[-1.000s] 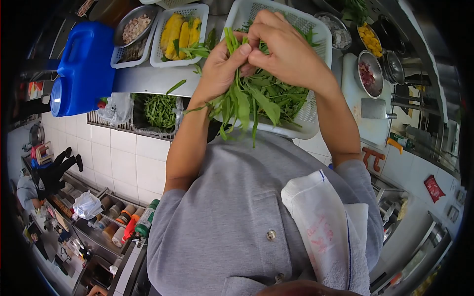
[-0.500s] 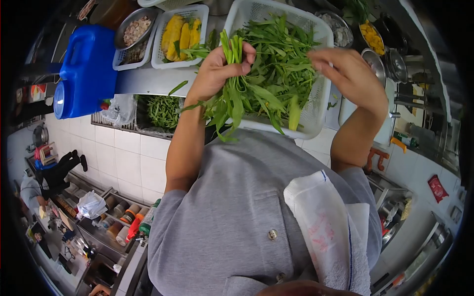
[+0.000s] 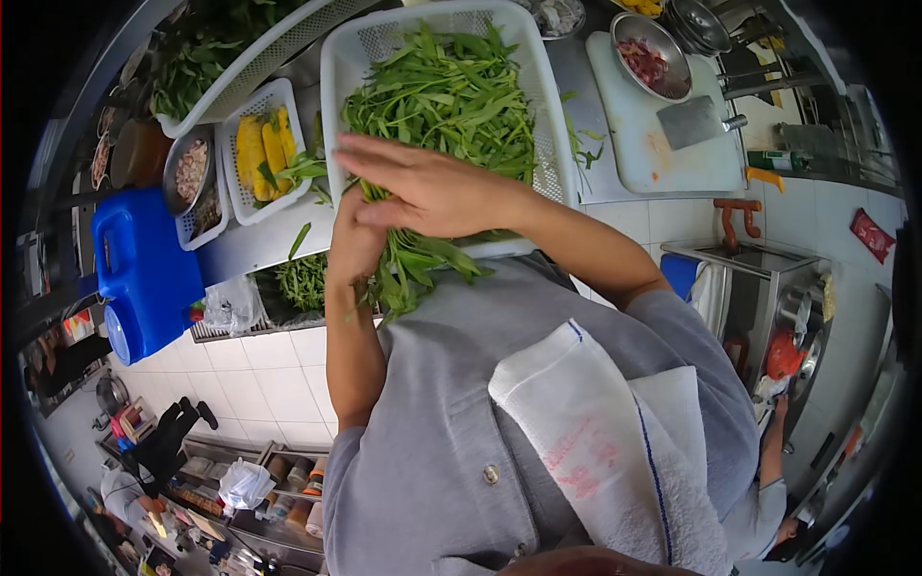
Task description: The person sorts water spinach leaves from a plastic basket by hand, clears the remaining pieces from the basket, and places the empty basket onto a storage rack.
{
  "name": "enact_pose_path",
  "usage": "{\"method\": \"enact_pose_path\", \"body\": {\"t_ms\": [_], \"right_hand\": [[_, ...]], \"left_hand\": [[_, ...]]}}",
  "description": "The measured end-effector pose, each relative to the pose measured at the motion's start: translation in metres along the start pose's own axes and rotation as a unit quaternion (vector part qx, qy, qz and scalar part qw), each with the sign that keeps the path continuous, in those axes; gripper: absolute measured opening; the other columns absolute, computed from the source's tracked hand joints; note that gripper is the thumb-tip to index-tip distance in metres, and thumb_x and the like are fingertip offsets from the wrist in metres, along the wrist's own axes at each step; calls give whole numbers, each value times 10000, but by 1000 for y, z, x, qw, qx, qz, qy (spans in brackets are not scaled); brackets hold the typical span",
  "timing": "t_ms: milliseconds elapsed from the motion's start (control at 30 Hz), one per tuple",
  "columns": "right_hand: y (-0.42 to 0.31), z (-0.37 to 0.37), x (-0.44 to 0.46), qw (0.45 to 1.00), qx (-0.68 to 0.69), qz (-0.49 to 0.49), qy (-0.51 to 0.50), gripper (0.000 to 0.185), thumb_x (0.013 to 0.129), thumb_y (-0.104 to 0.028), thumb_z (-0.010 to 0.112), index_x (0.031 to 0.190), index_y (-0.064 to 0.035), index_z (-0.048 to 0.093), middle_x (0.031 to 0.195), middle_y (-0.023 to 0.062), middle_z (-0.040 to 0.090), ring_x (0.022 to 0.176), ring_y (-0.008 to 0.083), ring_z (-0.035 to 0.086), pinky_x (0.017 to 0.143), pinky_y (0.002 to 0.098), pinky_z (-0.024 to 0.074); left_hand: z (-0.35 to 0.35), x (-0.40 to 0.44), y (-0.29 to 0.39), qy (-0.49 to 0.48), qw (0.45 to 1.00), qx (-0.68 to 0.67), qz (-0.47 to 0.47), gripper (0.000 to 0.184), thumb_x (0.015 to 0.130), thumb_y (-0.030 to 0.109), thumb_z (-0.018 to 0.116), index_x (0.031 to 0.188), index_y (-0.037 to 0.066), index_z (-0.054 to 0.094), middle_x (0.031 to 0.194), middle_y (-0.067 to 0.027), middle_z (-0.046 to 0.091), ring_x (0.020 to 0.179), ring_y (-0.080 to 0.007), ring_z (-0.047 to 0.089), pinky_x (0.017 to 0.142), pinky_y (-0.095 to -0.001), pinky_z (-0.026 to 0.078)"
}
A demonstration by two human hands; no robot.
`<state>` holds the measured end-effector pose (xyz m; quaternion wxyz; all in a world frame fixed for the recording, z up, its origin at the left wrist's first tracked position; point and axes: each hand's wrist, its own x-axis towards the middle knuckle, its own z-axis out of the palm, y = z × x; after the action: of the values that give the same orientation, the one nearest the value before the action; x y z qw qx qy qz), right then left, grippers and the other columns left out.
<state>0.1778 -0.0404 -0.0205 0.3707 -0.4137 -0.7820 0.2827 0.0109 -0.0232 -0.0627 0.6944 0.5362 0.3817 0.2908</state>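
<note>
Crossing flat right hand (image 3: 427,192) over left hand (image 3: 354,240).

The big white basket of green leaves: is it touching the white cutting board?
Apart. The head view shows a strip of metal counter, with stray leaves on it, between the rim of the basket and the cutting board.

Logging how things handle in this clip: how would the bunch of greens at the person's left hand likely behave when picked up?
The bunch of greens would probably flop, since its leafy ends droop beside the left hand. It is likely light for its size, with thin leaves showing. Sprigs might slip free, as no tie shows, though part is covered.
</note>
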Motion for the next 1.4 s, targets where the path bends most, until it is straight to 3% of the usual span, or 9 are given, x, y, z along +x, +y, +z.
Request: {"method": "enact_pose_path", "body": {"t_ms": [167,233,367,500,633,900,1100,1233,1400], "right_hand": [[1,4,-4,985,-81,-7,-152,465,950,-264,496,1287,55,484,1416,185,411,1334,302,371,1104,389,311],[12,13,-15,987,-149,1,-68,434,952,-267,492,1262,37,519,1368,184,470,1338,298,366,1088,397,325],[33,-5,-18,996,-59,12,-66,364,945,-263,510,1172,10,592,1249,188,560,1195,310,508,979,394,417],[108,-47,30,974,-163,138,80,199,879,-163,560,998,-57,680,935,147,671,877,330,645,829,410,496],[203,-32,46,865,-466,165,-85,196,836,-70,574,980,-110,699,1057,83,650,1020,336,593,820,453,511],[167,-61,63,922,-385,33,37,153,789,-31,593,867,-128,682,968,93,640,927,302,588,834,434,500],[202,-38,57,893,-355,185,-207,133,801,-38,613,907,-88,676,948,135,651,940,322,616,863,460,497],[173,-76,66,969,-228,59,70,144,827,-122,649,956,-67,679,882,128,636,934,330,610,839,463,490],[101,-111,74,953,-291,-2,84,191,851,-119,629,1020,-31,641,935,121,610,898,318,603,814,420,473]], "left_hand": [[13,-2,-26,127,982,38,132,315,803,-29,585,1116,-32,549,1060,-104,611,939,-169,578,821,-276,466],[10,-8,-24,3,999,29,32,295,820,4,598,1109,-34,548,1032,-94,618,906,-160,591,813,-258,471],[19,-13,-6,15,984,153,-87,205,850,64,624,1023,-35,575,808,-21,608,675,-84,539,593,-222,418],[25,-8,-4,108,989,102,24,165,866,129,664,952,-2,612,679,40,530,565,-29,462,505,-195,331],[23,-10,30,175,979,104,18,175,894,167,640,847,-2,638,604,34,536,507,-34,446,464,-197,321],[-7,-26,77,286,937,123,158,173,902,128,638,930,-41,659,574,24,491,492,-41,401,459,-200,290],[-4,-34,88,274,937,113,183,180,899,117,639,953,-55,646,607,16,518,501,-33,409,469,-189,303],[-12,-42,82,272,938,122,178,180,898,111,637,964,-56,642,616,15,522,501,-30,407,469,-187,302],[-7,-29,86,287,927,125,208,136,886,93,648,956,-22,666,699,14,585,614,-44,504,539,-189,382]]}}
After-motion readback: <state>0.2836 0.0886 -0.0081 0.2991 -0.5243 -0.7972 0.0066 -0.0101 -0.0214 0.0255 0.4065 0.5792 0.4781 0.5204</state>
